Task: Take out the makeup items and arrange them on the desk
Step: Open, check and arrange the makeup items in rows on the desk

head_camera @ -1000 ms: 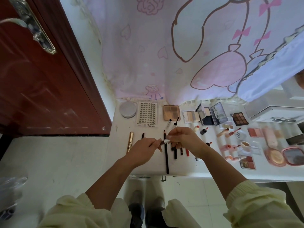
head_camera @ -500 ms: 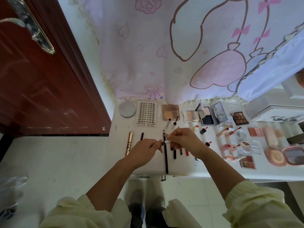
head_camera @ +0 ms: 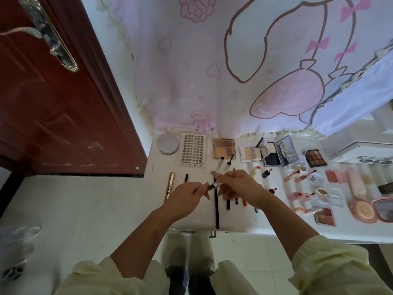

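**Slim Pen Held Over the Bench by Both Hands**

A slim cosmetic pen with a silvery section and a reddish-brown section [head_camera: 215, 185] is held roughly level between the two hands, above the left half of the white bench [head_camera: 158, 167]. Its dark left end is pinched by the curled fingers of the left hand [head_camera: 187, 198]. Its silvery right end is pinched by the thumb and fingertips of the right hand [head_camera: 238, 186]. Whether the two sections are joined or parted cannot be told.

Directly beneath the pen, a long black pencil [head_camera: 217, 211] is laid on the bench, pointing away from the person. Just to its right, shorter black and red sticks [head_camera: 228, 204] are partly covered by the right hand. To the left, a short black stick [head_camera: 186, 177] and a gold tube [head_camera: 169, 186] are laid roughly parallel to the pencil.

Along the far edge are set a round translucent jar [head_camera: 167, 143], a card of false lashes [head_camera: 193, 151] and a brown eyeshadow palette [head_camera: 224, 148]. Further right, an open dark blue compact [head_camera: 274, 154], a dark brown palette [head_camera: 315, 158] and pink lip tubes [head_camera: 296, 194] are spread over the bench.

A pink printed curtain [head_camera: 191, 81] is hung behind the bench, and a dark red door [head_camera: 53, 113] is located at the left.
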Action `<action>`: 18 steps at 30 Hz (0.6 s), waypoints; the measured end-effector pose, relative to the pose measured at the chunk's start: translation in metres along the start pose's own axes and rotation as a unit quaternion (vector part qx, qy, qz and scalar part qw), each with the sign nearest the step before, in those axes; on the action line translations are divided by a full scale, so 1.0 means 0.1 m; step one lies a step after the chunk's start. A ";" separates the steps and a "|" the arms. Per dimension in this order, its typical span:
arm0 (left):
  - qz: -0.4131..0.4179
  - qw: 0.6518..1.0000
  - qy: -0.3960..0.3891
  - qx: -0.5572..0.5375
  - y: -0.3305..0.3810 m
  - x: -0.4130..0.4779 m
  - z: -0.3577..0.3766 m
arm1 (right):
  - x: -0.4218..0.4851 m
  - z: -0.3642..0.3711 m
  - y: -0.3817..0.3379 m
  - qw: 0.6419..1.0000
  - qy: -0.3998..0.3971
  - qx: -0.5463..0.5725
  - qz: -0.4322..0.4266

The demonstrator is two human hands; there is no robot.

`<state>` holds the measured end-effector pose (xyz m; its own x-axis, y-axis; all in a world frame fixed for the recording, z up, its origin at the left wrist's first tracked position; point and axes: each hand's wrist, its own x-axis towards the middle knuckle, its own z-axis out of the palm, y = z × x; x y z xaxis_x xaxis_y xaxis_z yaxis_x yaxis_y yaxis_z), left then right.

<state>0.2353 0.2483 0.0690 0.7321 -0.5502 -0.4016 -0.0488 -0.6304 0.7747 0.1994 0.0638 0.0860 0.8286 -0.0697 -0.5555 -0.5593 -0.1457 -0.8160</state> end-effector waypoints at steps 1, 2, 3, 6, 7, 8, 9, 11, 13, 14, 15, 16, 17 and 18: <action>0.000 1.000 0.000 0.001 0.00 0.00 0.00 | 0.01 0.00 0.00 1.000 0.007 -0.017 -0.001; 0.000 1.000 0.000 0.001 -0.01 0.00 0.00 | 0.02 0.00 0.00 1.000 0.013 -0.020 -0.006; 0.000 1.000 0.001 0.000 -0.01 0.00 0.00 | 0.04 -0.01 0.00 1.000 0.016 -0.009 -0.010; -0.005 1.000 0.012 -0.004 -0.02 0.01 -0.01 | 0.08 -0.03 0.00 0.999 0.014 0.032 -0.010; -0.007 1.000 0.016 -0.003 -0.02 0.01 -0.02 | 0.09 -0.03 0.00 0.999 0.011 0.038 -0.009; -0.008 1.000 0.018 -0.002 -0.03 0.02 -0.02 | 0.10 -0.03 0.01 0.999 0.008 0.043 -0.010; -0.009 1.000 0.019 -0.003 -0.03 0.02 -0.03 | 0.11 -0.02 0.01 0.999 0.008 0.042 -0.011; -0.009 1.000 0.019 -0.003 -0.03 0.02 -0.03 | 0.12 -0.01 0.02 0.999 0.016 0.029 -0.011; -0.011 1.000 0.019 -0.003 -0.05 0.03 -0.03 | 0.14 -0.01 0.02 0.999 0.020 0.023 -0.013; -0.012 1.000 0.019 -0.005 -0.06 0.04 -0.03 | 0.16 -0.01 0.02 0.999 0.020 0.025 -0.014; -0.014 1.000 0.020 -0.008 -0.07 0.04 -0.02 | 0.17 -0.02 0.02 0.999 0.019 0.028 -0.014; -0.015 1.000 0.022 -0.012 -0.09 0.04 -0.02 | 0.19 -0.02 0.02 0.999 0.018 0.031 -0.014; -0.017 0.999 0.023 -0.017 -0.10 0.05 -0.02 | 0.21 -0.02 0.02 0.999 0.017 0.037 -0.013; -0.019 0.999 0.023 -0.022 -0.12 0.05 -0.03 | 0.22 -0.02 0.01 0.999 0.018 0.046 -0.011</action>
<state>0.2411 0.2546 0.0596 0.7639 -0.4993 -0.4090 0.0092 -0.6252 0.7804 0.2166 0.0599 0.0732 0.8405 -0.1033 -0.5319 -0.5388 -0.0555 -0.8406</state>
